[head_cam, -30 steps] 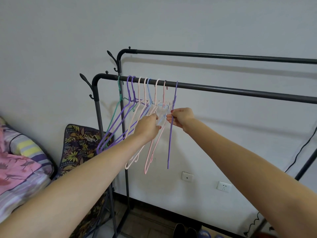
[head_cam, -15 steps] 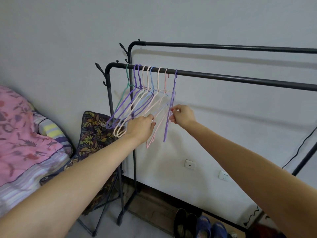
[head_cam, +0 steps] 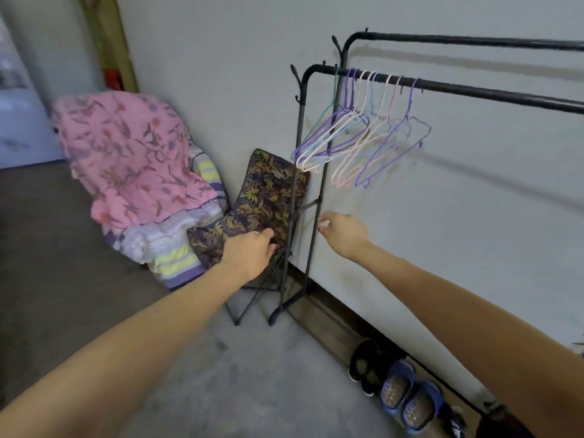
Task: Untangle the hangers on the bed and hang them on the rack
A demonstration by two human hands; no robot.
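Note:
Several thin hangers [head_cam: 363, 134] in green, purple, pink, white and blue hang side by side at the left end of the black rack's lower bar [head_cam: 474, 91]. Both of my hands are below them and hold nothing. My left hand [head_cam: 249, 251] hovers in front of the folding chair with its fingers loosely curled. My right hand [head_cam: 343, 233] is beside the rack's left post, fingers relaxed and slightly bent. No hangers on the bed are visible in this view.
A pink floral quilt [head_cam: 132, 153] and striped bedding [head_cam: 177, 245] are piled at the left. A leaf-print folding chair [head_cam: 265, 197] stands against the rack's left post. Shoes [head_cam: 407, 396] lie on the floor along the wall under the rack. The rack's upper bar [head_cam: 458, 42] runs behind.
Both hands have let go of the hangers and dropped well below the bar. The view has swung left and down, showing the bedding, chair and floor.

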